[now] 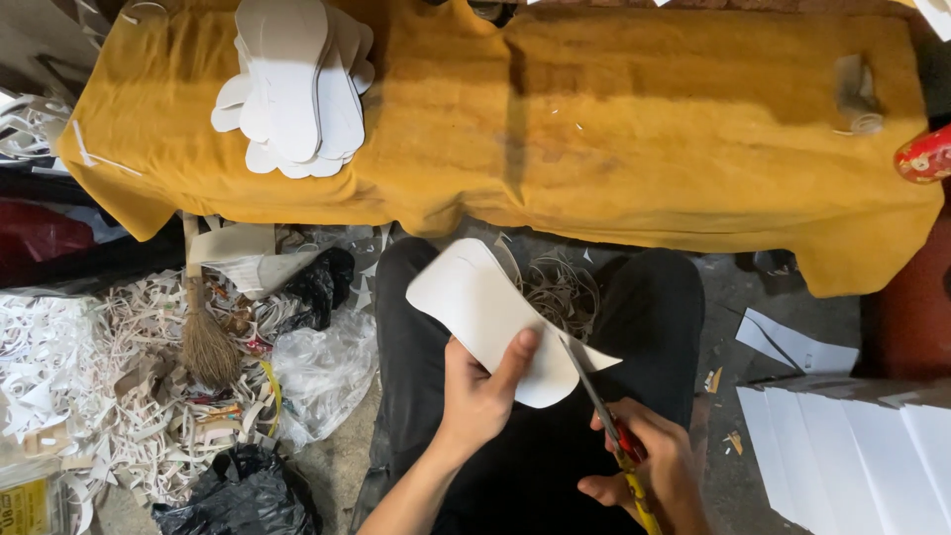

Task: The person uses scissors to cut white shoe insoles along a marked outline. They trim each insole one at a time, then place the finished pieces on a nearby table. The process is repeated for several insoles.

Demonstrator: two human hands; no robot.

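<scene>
The left hand (480,386) grips a white insole-shaped cutout (485,317) by its near edge, thumb on top, holding it above the lap. The right hand (649,466), just beside it, is closed around scissors (599,401), blades meeting the cutout's right edge. A stack of finished insoles (297,89) lies well apart on the yellow-covered worktop (644,129)

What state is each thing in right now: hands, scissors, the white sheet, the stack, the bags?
Left hand: gripping the white sheet, thumb on top.
White sheet: partly cut to a sole shape, corner not yet trimmed.
Scissors: blades against the sheet's edge.
Right hand: closed on the scissors' handles.
Cut soles: stacked on the yellow cloth.
Black bag: crumpled on the floor.
Uncut sheets: lying fanned.
</scene>
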